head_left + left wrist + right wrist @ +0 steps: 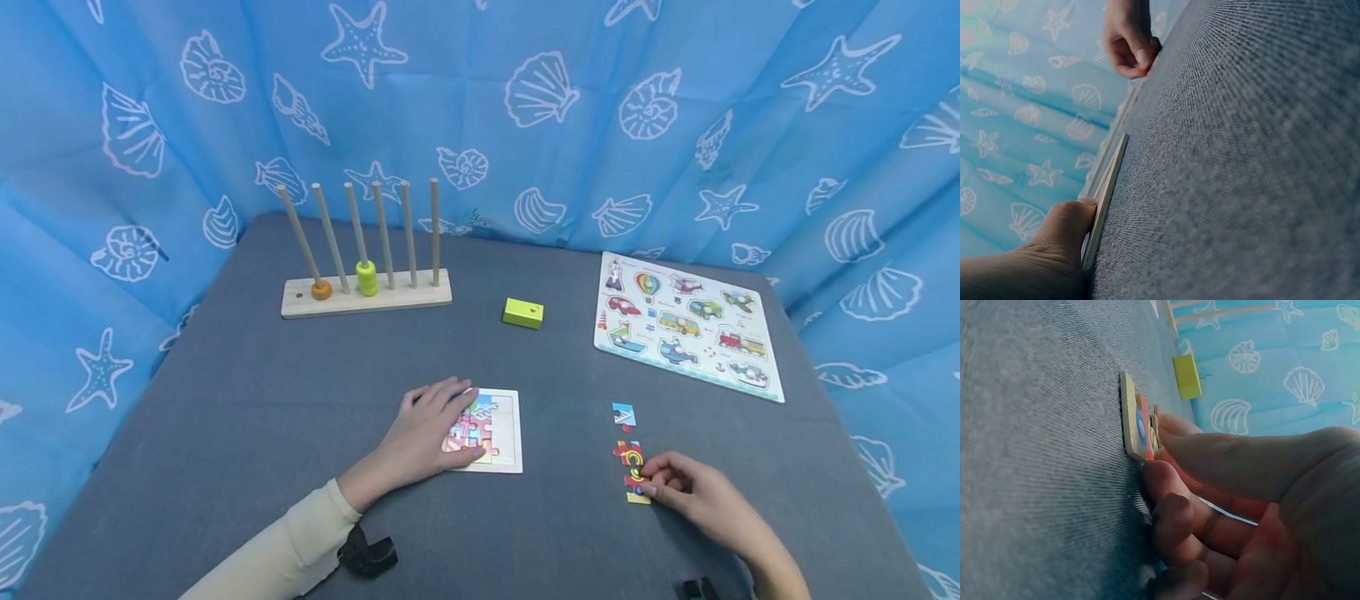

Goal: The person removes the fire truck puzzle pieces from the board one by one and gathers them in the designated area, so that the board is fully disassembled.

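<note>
In the head view my left hand [431, 421] rests on a small white-framed jigsaw puzzle [508, 429], its fingers spread over the pink and blue pieces and partly hiding them. The left wrist view shows the left thumb [1069, 222] against the edge of the puzzle board [1107, 194]. To the right, my right hand [697, 496] pinches a jigsaw piece [637, 485] with thumb and fingertips at the lower end of a short column of loose pieces. Close up, that piece [1142, 428] is yellow, red and blue, its edge partly behind the fingers. Another loose piece [623, 415] lies farther up.
A wooden peg stand [367, 302] with orange and green rings stands at the back left. A yellow-green block [522, 313] lies mid-table. At the back right is a vehicle picture board [682, 325]. Blue shell-patterned curtains [480, 125] border the grey table [300, 400].
</note>
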A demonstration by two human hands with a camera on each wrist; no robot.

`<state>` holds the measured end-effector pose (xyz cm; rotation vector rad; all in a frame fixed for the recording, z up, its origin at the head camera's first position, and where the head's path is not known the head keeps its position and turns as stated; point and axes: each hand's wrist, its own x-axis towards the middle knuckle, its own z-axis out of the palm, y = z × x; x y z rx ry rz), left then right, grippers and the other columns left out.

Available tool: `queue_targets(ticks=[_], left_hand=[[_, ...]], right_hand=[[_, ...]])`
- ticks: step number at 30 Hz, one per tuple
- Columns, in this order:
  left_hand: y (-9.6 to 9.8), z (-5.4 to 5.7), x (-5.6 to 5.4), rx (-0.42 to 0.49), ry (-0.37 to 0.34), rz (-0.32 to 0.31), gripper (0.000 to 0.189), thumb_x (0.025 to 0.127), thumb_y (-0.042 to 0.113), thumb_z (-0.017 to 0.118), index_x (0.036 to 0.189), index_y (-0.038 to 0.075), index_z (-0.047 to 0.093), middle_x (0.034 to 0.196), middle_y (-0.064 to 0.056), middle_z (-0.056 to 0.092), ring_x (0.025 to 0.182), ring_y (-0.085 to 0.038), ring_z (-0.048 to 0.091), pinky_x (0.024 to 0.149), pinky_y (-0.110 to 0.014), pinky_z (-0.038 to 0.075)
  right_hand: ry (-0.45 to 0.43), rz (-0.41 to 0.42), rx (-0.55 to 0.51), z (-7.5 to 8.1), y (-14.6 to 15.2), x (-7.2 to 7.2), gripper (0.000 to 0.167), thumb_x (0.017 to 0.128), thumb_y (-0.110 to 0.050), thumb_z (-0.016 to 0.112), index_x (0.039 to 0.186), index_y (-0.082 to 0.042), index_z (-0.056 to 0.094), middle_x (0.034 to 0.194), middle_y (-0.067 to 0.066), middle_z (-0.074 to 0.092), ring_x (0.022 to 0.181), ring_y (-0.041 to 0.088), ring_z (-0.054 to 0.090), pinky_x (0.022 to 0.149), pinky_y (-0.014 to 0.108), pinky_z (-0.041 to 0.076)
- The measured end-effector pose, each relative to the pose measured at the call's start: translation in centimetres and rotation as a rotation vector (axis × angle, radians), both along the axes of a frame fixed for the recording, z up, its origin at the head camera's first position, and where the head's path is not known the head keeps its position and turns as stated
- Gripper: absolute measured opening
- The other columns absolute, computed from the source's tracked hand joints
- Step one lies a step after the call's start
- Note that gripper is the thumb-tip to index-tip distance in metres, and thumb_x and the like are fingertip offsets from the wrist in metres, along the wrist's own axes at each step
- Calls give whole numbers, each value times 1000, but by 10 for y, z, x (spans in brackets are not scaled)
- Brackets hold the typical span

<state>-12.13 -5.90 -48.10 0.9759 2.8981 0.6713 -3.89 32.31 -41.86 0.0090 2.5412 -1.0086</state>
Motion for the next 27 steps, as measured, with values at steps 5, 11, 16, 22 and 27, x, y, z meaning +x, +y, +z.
queue_targets(ticks=[5, 11, 16, 22, 27], left_hand=[[-1, 0, 0, -1, 9, 0, 81, 84, 65, 56, 147, 18, 39, 150, -5, 40, 140, -25, 32, 103, -55, 29], [-1, 0, 0, 5, 5, -9, 81, 85, 66, 55, 148, 17, 39, 150, -5, 39, 141, -25, 31, 103, -55, 29], [0, 0, 0, 7, 13, -10, 81, 85, 65, 56, 148, 17, 38, 150, -5, 39, 141, -25, 31, 103, -55, 29], [0, 2, 1, 17, 8, -16, 81, 84, 64, 57, 147, 17, 39, 150, -5, 39, 140, -25, 32, 103, -56, 29], [0, 2, 1, 19, 6, -12, 81, 84, 64, 58, 147, 17, 40, 151, -5, 38, 140, -25, 31, 103, -56, 28]], right_hand=[[2, -8, 15, -1, -1, 2, 20, 89, -20, 68, 102, -7, 63, 82, 2, 58, 67, 6, 51, 60, 24, 43], [0, -4, 54, -1, -2, 3, 17, 87, -15, 69, 101, -8, 62, 80, 0, 57, 67, 6, 50, 59, 24, 42], [-12, 1, 57, 0, -2, 3, 15, 86, -9, 69, 99, -8, 62, 80, 1, 56, 68, 6, 50, 59, 24, 42], [-17, 34, 31, 1, -1, 3, 13, 87, -8, 68, 98, -7, 61, 79, 1, 55, 67, 5, 49, 58, 24, 42], [-13, 59, 15, 2, 0, 3, 16, 87, -16, 70, 97, -8, 61, 79, 1, 54, 67, 5, 49, 58, 24, 41]])
